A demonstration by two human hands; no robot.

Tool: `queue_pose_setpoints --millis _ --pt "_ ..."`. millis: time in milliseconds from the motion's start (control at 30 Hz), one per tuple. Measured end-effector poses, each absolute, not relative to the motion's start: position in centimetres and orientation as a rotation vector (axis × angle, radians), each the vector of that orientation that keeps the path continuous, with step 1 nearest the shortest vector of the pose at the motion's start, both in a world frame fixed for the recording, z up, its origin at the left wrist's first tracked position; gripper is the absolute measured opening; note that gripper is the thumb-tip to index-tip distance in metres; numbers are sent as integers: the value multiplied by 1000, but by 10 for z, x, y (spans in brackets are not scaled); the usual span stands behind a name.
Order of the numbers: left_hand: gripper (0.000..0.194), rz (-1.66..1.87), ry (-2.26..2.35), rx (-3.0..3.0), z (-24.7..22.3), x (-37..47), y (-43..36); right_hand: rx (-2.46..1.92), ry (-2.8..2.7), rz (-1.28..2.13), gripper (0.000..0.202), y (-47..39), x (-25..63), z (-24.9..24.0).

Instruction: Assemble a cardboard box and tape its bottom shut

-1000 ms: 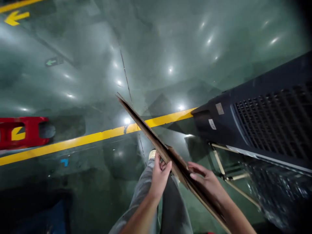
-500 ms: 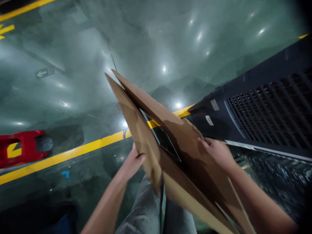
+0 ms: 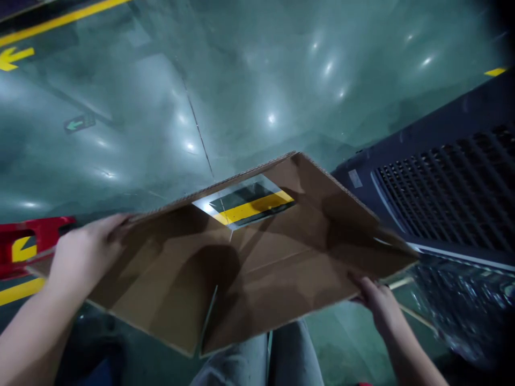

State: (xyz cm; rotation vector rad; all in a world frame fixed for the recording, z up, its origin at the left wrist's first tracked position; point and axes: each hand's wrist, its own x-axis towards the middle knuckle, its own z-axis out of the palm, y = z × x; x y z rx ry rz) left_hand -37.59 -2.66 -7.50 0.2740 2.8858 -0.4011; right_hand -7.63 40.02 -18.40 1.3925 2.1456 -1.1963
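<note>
A brown cardboard box [image 3: 277, 268] is spread between my two hands above the floor, in front of my legs. Its walls stand apart, and the floor with a yellow stripe shows through an opening at its far side. My left hand [image 3: 90, 249] is closed on the upper left edge of the cardboard. Lower on the right, my right hand [image 3: 372, 295] pinches the near edge, thumb on the inner face. A slit parts two flaps at the near side. Some fingers of both hands are hidden behind the cardboard.
On the left lies a red plastic object [image 3: 40, 241] on the floor. A dark machine with a grille [image 3: 450, 187] stands at the right, with shiny clear-wrapped material [image 3: 470, 305] below it. Yellow lines [image 3: 20, 292] and arrows mark the green floor [image 3: 241, 80].
The cardboard went from nearly folded flat to spread wide open. My left hand moved left and up to another edge; my right hand moved down and slightly right.
</note>
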Motion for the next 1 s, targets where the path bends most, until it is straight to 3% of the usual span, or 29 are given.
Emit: queue_pose_setpoints --millis 200,433,533,633,733,800,933,1000 --pt "41 -119 2681 806 -118 -418 36 1537 1463 -1570 57 309 -34 -189" --pt "39 22 2743 877 -174 -404 86 1491 1226 -1529 71 291 -12 -188" --pt "48 177 2915 767 -166 -395 68 1419 1463 -1298 67 316 -10 -154" --pt "65 459 3020 374 -159 -373 16 1451 2143 -989 58 356 -29 -128" --pt "91 888 2808 -341 -167 -326 -40 1244 2684 -660 69 400 -67 -144" --pt "79 954 2628 -446 -179 -287 -62 1147 2656 -647 77 421 -90 -173" --pt "71 1038 2438 -430 -208 -224 -58 1104 2422 -656 48 429 -102 -220" --pt "72 1051 2458 -439 -217 -208 -45 1106 2420 -609 42 415 -96 -226"
